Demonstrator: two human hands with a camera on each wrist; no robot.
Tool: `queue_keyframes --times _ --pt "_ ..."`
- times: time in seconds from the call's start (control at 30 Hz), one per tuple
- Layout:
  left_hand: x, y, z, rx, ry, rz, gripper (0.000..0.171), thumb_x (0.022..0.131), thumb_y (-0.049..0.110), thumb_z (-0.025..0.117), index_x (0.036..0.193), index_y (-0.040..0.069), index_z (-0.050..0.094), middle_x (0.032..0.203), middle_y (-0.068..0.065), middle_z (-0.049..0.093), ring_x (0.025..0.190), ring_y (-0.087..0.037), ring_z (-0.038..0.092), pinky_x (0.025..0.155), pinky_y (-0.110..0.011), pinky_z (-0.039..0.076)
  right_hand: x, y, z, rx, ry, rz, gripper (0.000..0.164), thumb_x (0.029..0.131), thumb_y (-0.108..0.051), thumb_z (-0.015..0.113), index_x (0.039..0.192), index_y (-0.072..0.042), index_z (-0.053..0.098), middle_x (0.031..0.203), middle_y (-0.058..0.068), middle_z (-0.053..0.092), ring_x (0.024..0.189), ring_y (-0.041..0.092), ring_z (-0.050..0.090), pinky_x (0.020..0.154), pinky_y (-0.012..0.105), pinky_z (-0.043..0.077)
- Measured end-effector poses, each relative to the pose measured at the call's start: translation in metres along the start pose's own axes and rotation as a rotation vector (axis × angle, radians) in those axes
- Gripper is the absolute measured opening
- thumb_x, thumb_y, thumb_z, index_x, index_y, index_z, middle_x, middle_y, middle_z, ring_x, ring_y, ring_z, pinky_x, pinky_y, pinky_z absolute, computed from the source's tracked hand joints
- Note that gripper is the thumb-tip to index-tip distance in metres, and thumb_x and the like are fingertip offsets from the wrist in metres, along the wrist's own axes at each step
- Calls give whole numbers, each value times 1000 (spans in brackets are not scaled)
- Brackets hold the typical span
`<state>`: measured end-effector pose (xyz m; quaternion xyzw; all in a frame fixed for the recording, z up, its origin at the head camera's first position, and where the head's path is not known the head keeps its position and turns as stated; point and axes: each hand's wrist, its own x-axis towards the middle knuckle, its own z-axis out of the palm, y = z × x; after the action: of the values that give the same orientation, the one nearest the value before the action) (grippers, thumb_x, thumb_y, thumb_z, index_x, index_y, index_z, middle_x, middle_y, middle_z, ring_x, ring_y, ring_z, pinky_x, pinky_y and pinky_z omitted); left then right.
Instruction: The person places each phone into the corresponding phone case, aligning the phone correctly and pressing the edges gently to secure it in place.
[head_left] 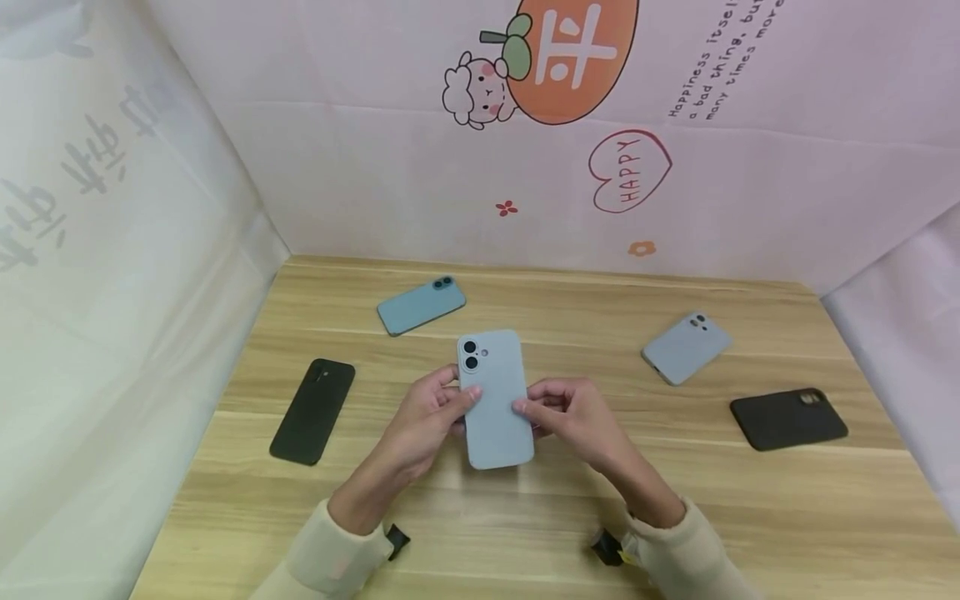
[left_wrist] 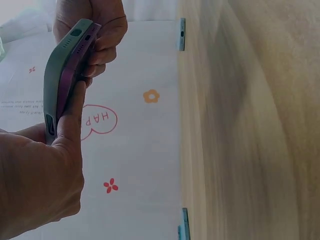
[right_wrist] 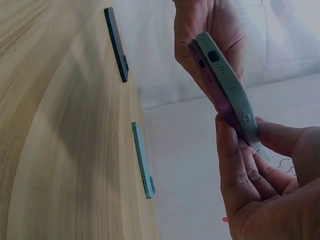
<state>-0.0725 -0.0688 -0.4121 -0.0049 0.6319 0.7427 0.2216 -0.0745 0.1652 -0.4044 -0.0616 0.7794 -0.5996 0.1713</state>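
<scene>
In the head view both hands hold a pale blue-grey phone case [head_left: 497, 417] over the middle of the table, its back up and camera end away from me. A purple phone [left_wrist: 72, 70] lies against its inner side. At the port end the phone stands out of the case [right_wrist: 227, 82], their two port openings side by side. My left hand [head_left: 423, 417] pinches the left edge, thumb on the back and fingers underneath. On the opposite edge my right hand [head_left: 573, 412] grips likewise. How the camera end sits inside is hidden.
A black phone [head_left: 312, 412] lies at the left and a teal phone [head_left: 422, 307] at the back. To the right are a grey-blue phone or case [head_left: 686, 348] and a black phone case [head_left: 787, 419]. Printed white cloth [head_left: 375, 183] walls the wooden table [head_left: 525, 533].
</scene>
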Motion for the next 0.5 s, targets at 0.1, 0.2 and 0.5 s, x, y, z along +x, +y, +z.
queue_keyframes --times 0.1,0.2,0.5 --pt "0 -1 1 1 -21 3 42 109 8 58 150 -2 50 124 -23 74 115 -28 73 94 -39 62 0 0 -1 -41 6 -7 18 99 -9 76 103 9 75 93 17 79 78 22 77 73 43 66" --pt "1 -2 0 -10 -51 1 43 110 8 57 151 -3 49 127 -25 72 117 -29 72 95 -41 62 -1 1 -1 -81 0 -29 17 99 -9 75 101 8 75 92 16 79 76 21 76 72 44 66" --pt "0 0 -4 -20 -143 -5 45 110 11 56 152 -3 47 132 -25 70 117 -28 72 91 -41 63 -8 1 -7 -166 -85 -120 13 100 -7 73 97 5 74 88 11 77 72 15 72 68 42 65"
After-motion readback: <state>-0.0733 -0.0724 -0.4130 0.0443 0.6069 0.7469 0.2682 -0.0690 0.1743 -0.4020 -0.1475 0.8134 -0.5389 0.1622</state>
